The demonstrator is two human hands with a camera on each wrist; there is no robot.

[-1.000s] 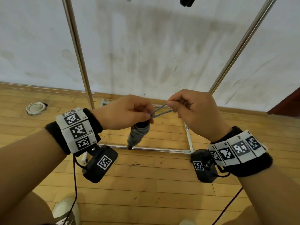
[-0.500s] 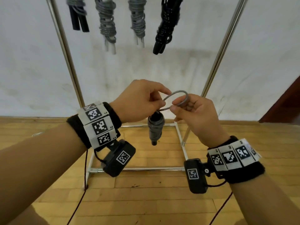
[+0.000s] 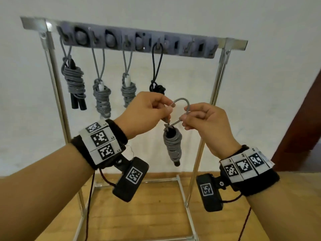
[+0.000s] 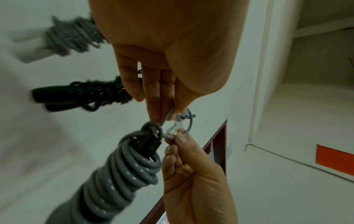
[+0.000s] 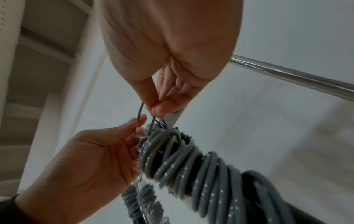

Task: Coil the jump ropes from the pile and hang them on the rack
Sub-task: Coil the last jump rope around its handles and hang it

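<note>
A grey jump rope [image 3: 172, 145], coiled tight round its handles, dangles from its own small loop [image 3: 182, 102]. My left hand [image 3: 169, 109] pinches the loop's left side and my right hand [image 3: 185, 117] pinches its right side, holding it spread. In the left wrist view the left hand [image 4: 166, 115] and right hand [image 4: 175, 138] pinch the loop just above the coil [image 4: 124, 174]. In the right wrist view the right hand [image 5: 156, 111] pinches it above the coil [image 5: 182, 163]. The rack [image 3: 133, 33] stands behind, higher than the loop. Several coiled ropes hang from its hooks.
Grey coils [image 3: 73, 80] [image 3: 102, 96] [image 3: 128, 91] and a black one [image 3: 157, 87] fill the left hooks. Bare hooks [image 3: 191, 46] sit at the bar's right end. The right post [image 3: 215, 87] is close behind my right hand. Wooden floor [image 3: 156, 214] below, brown door [image 3: 304, 119] right.
Both hands have risen with the coil from near the rack's base to mid height. The loop, first pulled flat, now stands spread. The rack's top bar has come into view.
</note>
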